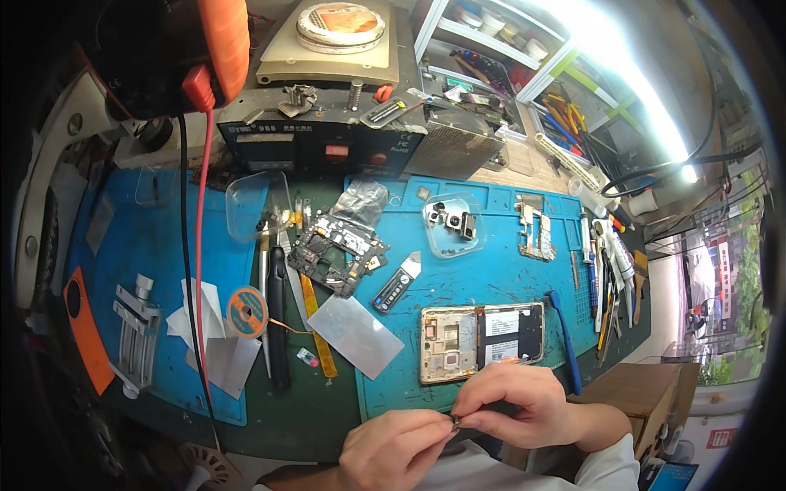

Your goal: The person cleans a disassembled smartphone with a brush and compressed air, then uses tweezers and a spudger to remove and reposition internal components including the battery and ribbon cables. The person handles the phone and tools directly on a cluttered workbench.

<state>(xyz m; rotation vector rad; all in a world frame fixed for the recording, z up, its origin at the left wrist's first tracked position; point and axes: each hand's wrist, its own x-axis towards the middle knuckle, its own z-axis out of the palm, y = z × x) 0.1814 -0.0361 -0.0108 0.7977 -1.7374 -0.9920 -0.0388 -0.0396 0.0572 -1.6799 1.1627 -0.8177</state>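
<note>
My left hand (395, 442) and my right hand (512, 403) meet at the mat's lower edge, fingers closed around a small dark piece (455, 421), too small to name and mostly hidden by my fingertips. Just beyond them an opened phone body (442, 344) lies on the blue mat (516, 286), with a black-and-white battery in its right part. A blue plastic pry tool (565, 344) lies right of it. Farther back are dark circuit boards (336, 254), a knife-like tool (397, 282), a clear tray (446, 245) with camera modules, and a metal frame piece (536, 229).
A power unit (311, 151) stands at the back, an orange-and-black device (229, 45) at upper left with hanging cables. A metal clamp (135, 335), solder wick spool (246, 313) and metal plate (352, 335) lie left. Assorted hand tools (606, 262) line the right edge below a lit shelf (483, 37).
</note>
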